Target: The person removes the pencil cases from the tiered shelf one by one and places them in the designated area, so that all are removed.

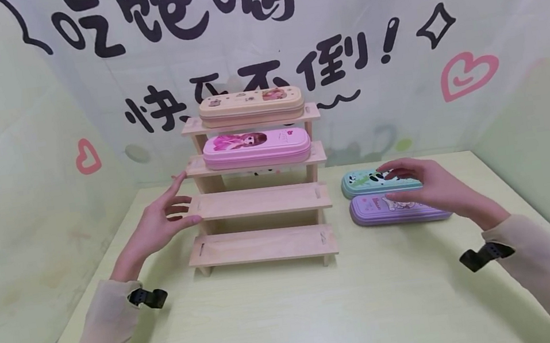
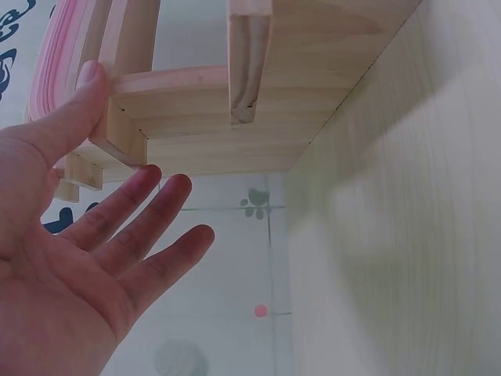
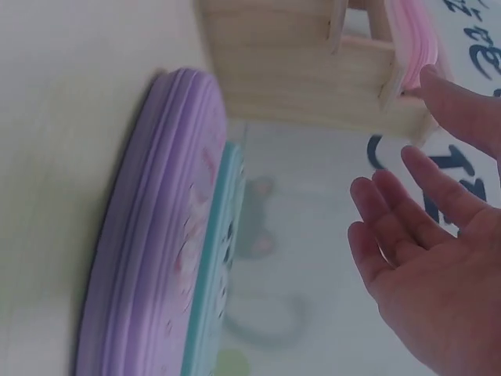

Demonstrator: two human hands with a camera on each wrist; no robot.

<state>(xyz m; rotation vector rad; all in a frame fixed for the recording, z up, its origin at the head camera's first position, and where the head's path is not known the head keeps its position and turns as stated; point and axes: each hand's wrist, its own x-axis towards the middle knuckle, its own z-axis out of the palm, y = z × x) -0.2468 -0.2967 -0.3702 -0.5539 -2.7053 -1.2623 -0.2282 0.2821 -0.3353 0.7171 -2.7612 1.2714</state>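
Observation:
A wooden four-tier stepped rack [image 1: 258,201] stands on the table. A cream pencil case [image 1: 241,109] lies on its top tier, and a pink pencil case [image 1: 257,153] lies on the tier below. My left hand [image 1: 155,225] is at the rack's left side, its fingers loosely spread; the thumb tip [image 2: 91,76] appears to touch a tier's end. On the right, a teal pencil case [image 1: 357,182] with pandas lies behind a purple pencil case [image 1: 371,211]. My right hand [image 1: 441,185] hovers over these two, fingers apart and relaxed, holding nothing; it partly hides both.
The two lower tiers of the rack are bare wood. A pale wood-grain table [image 1: 294,319] carries everything. Behind it hangs a white printed backdrop [image 1: 391,104] with dark lettering, and pale side walls [image 1: 9,171] enclose the table left and right.

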